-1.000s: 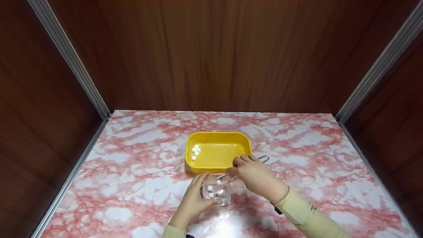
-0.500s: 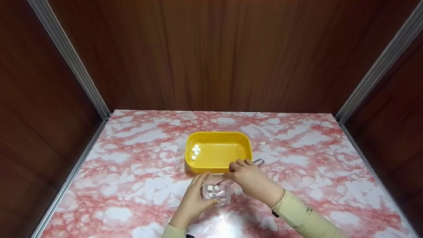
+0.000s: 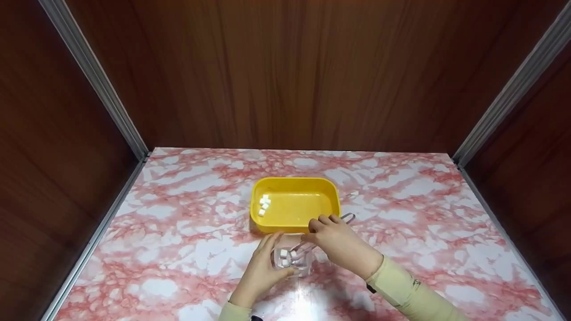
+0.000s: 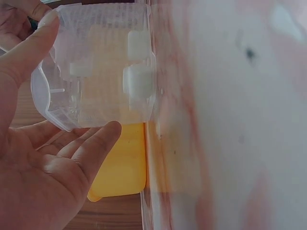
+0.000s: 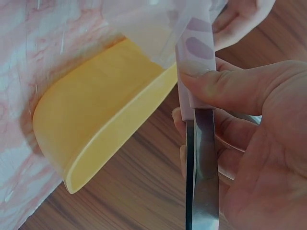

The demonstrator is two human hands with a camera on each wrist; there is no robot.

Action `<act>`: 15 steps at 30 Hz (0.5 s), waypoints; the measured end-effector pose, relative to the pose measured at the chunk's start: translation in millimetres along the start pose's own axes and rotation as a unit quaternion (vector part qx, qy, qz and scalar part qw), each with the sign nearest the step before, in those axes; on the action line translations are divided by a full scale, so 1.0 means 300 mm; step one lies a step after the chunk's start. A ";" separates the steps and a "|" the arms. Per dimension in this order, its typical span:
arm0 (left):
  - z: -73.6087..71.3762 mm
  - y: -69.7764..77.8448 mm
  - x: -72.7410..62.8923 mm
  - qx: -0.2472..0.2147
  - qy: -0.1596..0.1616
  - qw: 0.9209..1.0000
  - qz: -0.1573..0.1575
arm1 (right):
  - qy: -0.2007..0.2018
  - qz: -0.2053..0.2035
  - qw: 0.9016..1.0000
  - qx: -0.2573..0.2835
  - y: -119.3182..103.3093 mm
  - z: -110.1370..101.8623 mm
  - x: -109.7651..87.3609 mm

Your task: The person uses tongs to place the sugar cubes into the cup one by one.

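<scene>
My left hand grips a clear plastic container, thumb on one side and fingers on the other. Inside it lie white cubes on the side toward my left hand. In my right hand I pinch a pair of tongs, metal at the bend with pale pink arms. Their tips reach down into the container, right at another white cube beside the others. From the left wrist, that white cube appears higher than the other two.
Just beyond the container stands a yellow bin, with several white cubes along its left side. The table has a red-and-white marbled top. Brown wood panels enclose it at the back and sides.
My right hand has moved down and slightly left, lowering the tong tips with the cube from the container's rim to inside it. My left hand has stayed in place.
</scene>
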State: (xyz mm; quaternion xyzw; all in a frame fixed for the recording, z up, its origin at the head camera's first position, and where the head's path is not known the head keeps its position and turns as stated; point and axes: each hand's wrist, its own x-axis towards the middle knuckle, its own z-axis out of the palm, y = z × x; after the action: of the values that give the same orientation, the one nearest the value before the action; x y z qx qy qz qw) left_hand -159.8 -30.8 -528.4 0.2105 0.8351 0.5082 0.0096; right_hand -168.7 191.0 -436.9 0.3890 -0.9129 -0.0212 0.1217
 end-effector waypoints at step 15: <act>0.000 -0.008 -0.001 -0.007 -0.003 1.000 0.007 | -0.002 -0.005 1.000 -0.017 0.005 -0.022 0.003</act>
State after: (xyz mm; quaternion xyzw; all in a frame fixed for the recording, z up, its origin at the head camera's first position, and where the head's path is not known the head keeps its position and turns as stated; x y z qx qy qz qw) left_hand -160.5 -31.9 -530.5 0.2176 0.8300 0.5134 0.0098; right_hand -168.7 191.9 -430.0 0.3911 -0.9109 -0.0378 0.1261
